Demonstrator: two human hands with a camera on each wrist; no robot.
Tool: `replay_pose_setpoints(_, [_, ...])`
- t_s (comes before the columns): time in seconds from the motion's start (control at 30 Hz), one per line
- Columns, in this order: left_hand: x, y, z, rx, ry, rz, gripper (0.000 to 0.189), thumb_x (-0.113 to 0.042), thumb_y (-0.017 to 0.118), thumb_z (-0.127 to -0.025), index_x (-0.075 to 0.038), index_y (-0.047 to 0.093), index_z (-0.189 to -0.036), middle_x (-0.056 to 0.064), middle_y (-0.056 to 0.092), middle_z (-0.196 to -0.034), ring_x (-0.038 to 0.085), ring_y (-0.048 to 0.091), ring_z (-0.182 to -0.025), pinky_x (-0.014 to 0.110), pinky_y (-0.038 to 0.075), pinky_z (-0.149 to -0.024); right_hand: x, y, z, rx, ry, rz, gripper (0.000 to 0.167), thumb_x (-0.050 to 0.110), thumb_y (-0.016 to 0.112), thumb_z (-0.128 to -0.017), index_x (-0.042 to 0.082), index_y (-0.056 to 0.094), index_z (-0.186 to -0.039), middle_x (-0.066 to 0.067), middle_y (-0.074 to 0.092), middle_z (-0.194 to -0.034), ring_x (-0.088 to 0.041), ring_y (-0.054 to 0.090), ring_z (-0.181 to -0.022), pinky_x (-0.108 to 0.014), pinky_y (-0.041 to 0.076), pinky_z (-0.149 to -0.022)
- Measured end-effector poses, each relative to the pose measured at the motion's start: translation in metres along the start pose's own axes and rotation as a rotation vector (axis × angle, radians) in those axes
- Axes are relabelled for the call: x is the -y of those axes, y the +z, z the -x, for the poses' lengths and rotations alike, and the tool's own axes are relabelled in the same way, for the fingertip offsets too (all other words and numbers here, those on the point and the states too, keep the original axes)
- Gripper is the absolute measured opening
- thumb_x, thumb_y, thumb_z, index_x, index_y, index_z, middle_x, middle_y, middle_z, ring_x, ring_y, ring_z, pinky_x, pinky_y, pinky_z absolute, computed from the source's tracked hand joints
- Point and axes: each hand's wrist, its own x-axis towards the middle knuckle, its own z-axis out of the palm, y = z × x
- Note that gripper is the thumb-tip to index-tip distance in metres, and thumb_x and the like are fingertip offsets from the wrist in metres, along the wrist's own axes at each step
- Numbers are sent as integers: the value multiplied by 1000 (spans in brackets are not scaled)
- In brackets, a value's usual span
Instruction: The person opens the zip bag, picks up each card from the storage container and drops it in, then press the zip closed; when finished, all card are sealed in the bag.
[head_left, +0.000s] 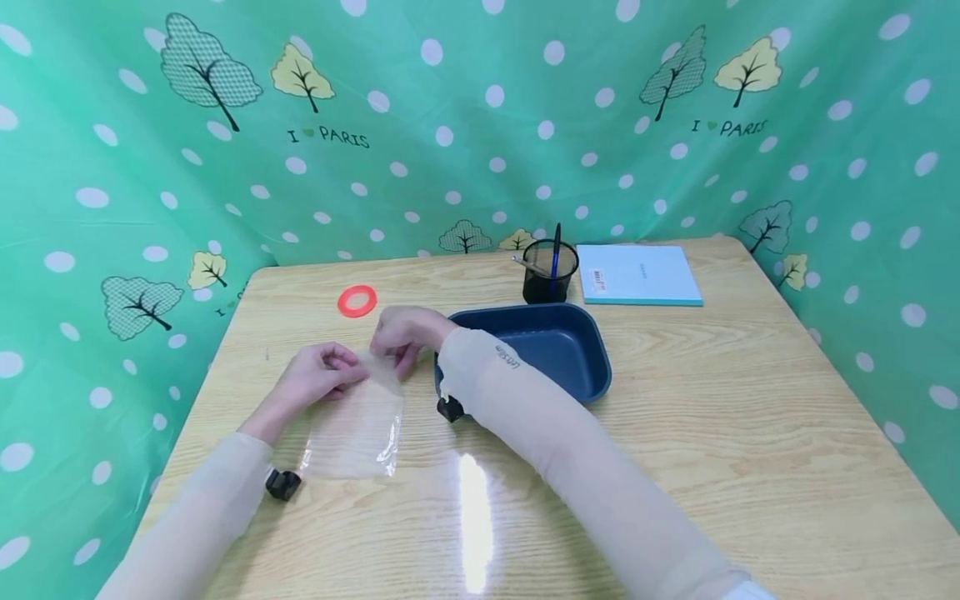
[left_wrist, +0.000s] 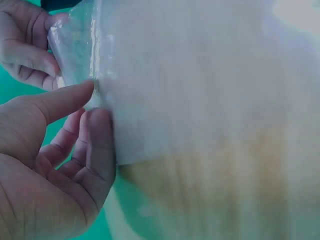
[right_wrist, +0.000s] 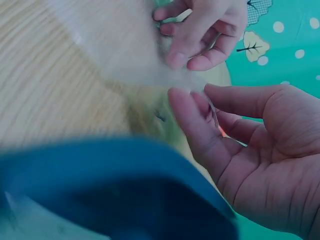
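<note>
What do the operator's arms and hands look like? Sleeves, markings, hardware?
Left hand and right hand: no gloves. Whitish left sleeve and right sleeve; dark lettering near the right cuff. Small black block below each wrist.

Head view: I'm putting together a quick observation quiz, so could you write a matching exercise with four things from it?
Things
1. plastic bag
2. flat ring
3. mesh cup
4. notebook

Places, colours or states
A. red
B. just right of the mesh cup
C. held in the fingers of the left hand and the right hand
D. holding an upright pen

Right pairs: 1-C, 2-A, 3-D, 4-B
</note>
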Motion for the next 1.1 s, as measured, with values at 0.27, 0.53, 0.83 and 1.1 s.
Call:
replay_pose_setpoints(0.27, [-34,-20,9,-41,93,-12,52,-43,63,-100,3,59,-124,23,61,-113,29,65,-87,32,59,-73,7,-17,26,5,-153,-118,32,1,61,-99,-6,60,-130,-17,65,-112,-25,67,-73,-41,60,-75])
replay_pose_setpoints(0.53, [-82,-14,19,-14,122,122,69,-59,43,-103,6,60,-117,17,61,-107,22,66,-83,35,59,-71,-4,-28,66,-59,-348,-187,22,11,65,-99,0,63,-118,-12,70,-112,-31,70,-94,-41,60,-76])
replay_pose_setpoints(0.83, [-113,13,13,61,162,238,70,-60,41,-103,7,61,-110,14,61,-102,21,67,-78,37,60,-68,-37,-29,101,-122,-472,-257,26,13,58,-104,-1,62,-125,-22,64,-126,-28,63,-113,-39,59,-81])
replay_pose_setpoints(1.1, [-138,49,4,141,192,275,63,-57,45,-103,3,64,-107,17,63,-108,28,70,-84,43,60,-71,-78,-35,124,-167,-511,-389,31,17,61,-103,0,62,-129,-14,65,-126,-30,65,-112,-46,57,-86])
